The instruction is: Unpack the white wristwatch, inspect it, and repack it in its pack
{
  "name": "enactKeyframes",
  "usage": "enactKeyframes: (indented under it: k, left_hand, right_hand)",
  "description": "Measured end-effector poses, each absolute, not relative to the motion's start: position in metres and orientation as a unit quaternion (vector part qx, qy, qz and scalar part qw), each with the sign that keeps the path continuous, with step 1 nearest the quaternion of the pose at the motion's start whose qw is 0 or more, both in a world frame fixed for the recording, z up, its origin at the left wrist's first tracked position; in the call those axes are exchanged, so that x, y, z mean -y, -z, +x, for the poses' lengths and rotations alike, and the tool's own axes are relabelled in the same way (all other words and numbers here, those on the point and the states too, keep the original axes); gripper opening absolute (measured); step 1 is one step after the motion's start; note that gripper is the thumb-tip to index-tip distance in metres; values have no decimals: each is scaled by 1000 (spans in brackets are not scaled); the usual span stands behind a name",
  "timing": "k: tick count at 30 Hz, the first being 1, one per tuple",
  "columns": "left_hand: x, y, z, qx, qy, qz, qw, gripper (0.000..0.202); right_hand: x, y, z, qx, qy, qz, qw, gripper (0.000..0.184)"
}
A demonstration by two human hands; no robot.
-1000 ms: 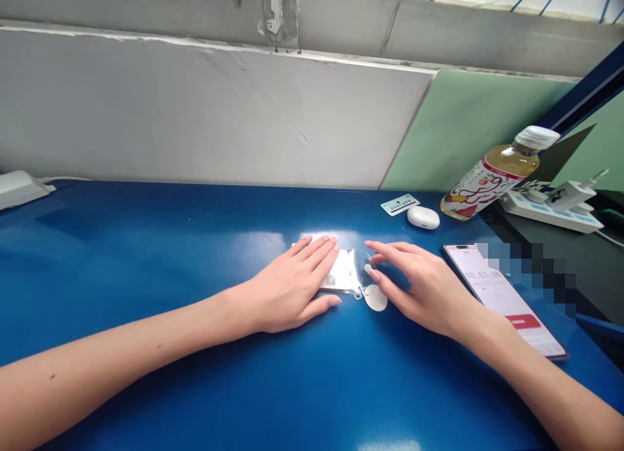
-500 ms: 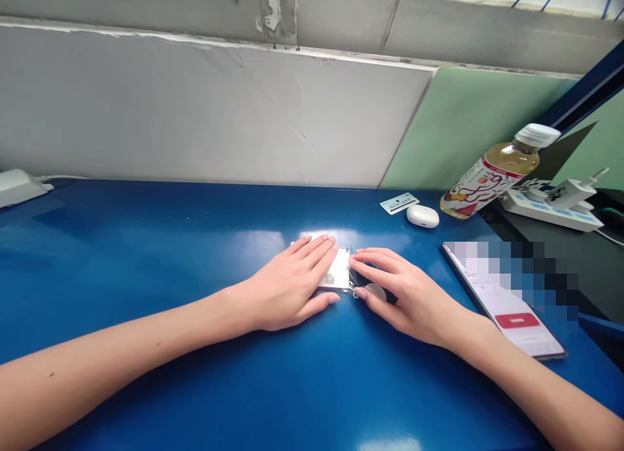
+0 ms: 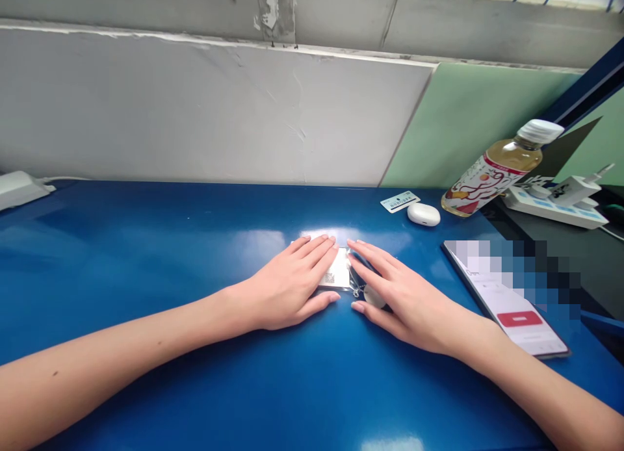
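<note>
My left hand (image 3: 297,282) lies flat with fingers stretched over a white card in a clear sleeve (image 3: 336,272) on the blue table. Its palm and fingers hide the card's left part; a small printed code shows near the lower edge. At the card's right end hangs a small metal chain (image 3: 355,290) with a pale round disc (image 3: 373,296). Over these, my right hand (image 3: 397,292) arches with fingers apart, its fingertips close to the card's right edge. Whether they touch it I cannot tell. The right hand partly hides the disc.
On the right lies a phone (image 3: 511,314) with a lit screen. Behind it are a white earbud case (image 3: 424,214), a small printed card (image 3: 400,202), a drink bottle (image 3: 502,168) and a power strip (image 3: 556,207). A white adapter (image 3: 22,190) sits at the far left.
My right hand's fingers have spread and reached slightly forward, the thumb moving off the chain and showing more of the disc. My left hand has stayed in place.
</note>
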State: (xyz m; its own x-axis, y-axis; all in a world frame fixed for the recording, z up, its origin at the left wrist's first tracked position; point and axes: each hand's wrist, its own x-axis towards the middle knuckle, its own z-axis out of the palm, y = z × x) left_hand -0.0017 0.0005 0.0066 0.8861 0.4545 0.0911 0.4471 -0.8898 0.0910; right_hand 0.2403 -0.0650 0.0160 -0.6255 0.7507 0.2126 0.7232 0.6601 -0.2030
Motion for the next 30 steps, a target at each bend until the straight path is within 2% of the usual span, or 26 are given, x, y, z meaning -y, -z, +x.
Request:
enactKeyframes:
  k: [7, 14, 23, 30]
  left_hand:
    - [-2, -5, -2, -230, -60, 971, 28, 67]
    - [-1, -7, -2, -232, -61, 970, 35, 66]
    - [-1, -9, -1, -228, -63, 971, 39, 66]
    - [-2, -7, -1, -218, -85, 970, 58, 65]
  right_hand:
    - [64, -14, 238, 903, 11, -407, 138, 51]
    - [61, -15, 240, 892, 15, -404, 199, 37]
    - [62, -16, 240, 902, -21, -391, 180, 40]
    - [60, -20, 234, 919, 59, -359, 153, 35]
